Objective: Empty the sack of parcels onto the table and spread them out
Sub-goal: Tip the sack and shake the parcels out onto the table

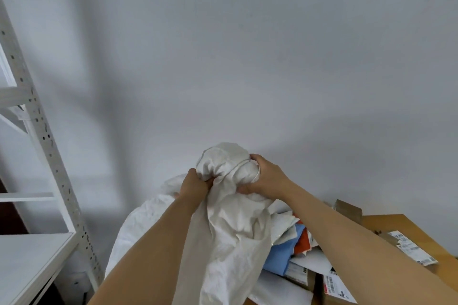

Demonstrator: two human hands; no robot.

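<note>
At nine o'clock stands a white metal shelving rack (37, 131), its perforated upright slanting across the frame, with a flat white shelf board (32, 260) low at eight o'clock; behind everything runs a pale grey wall (247, 57), bearing a few dark scuffs towards twelve and one o'clock; just below centre, at about six o'clock, the white woven sack (223, 242) is held up above the table, its bunched end gathered into a rounded knot of cloth at the top and its loose body hanging down in creased folds between the two bare forearms; the left hand (194, 184) grasps the sack's gathered cloth at the left of the bunch, fingers curled into the fabric; the right hand (265, 177) is clenched round the rounded top of the bunch from the right, thumb beneath and fingers wrapped over it; lower right, at four to five o'clock, parcels (304, 262) lie heaped on the wooden table (386, 223), touching and overlapping, partly under the sack's hanging cloth; among them a blue mailer (282, 255), an orange-red packet (303, 242) just beside it, white mailers, and brown cardboard boxes with printed barcode labels; further right, at four o'clock, a labelled parcel (411, 250) lies somewhat apart from the heap on the bare wood; another cardboard box (349, 210) sits at the table's far edge near the wall.
</note>
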